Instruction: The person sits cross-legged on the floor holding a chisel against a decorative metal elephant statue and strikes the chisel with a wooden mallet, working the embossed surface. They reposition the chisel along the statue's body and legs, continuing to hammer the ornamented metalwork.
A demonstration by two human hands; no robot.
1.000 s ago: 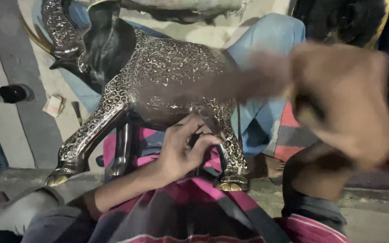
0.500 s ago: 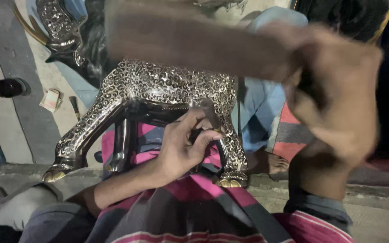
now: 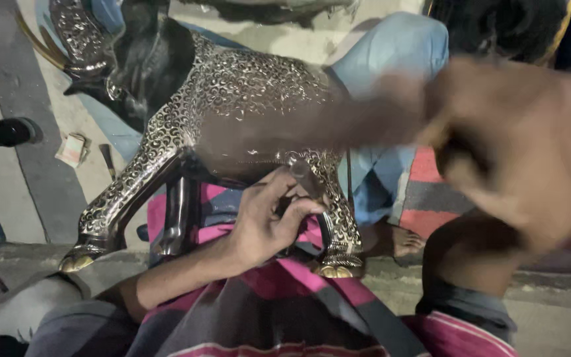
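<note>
Your left hand [image 3: 266,221] pinches a small punch [image 3: 306,180] against the belly of the metal horse [image 3: 232,112] across your lap, your blurred right hand [image 3: 517,145] clenched; it looks heavy, rigid, slick—steady it by the legs.

Single head-worn view, looking steeply down from close above the lap. Metal animal figure [image 3: 232,125] fills centre to 11 o'clock; floor [image 3: 8,185] at 9 o'clock; no second view to overlap.

Left hand [image 3: 269,221] low, fingers curled, forearm extended forward; right hand [image 3: 517,142] raised, fist clenched, motion-blurred
</note>
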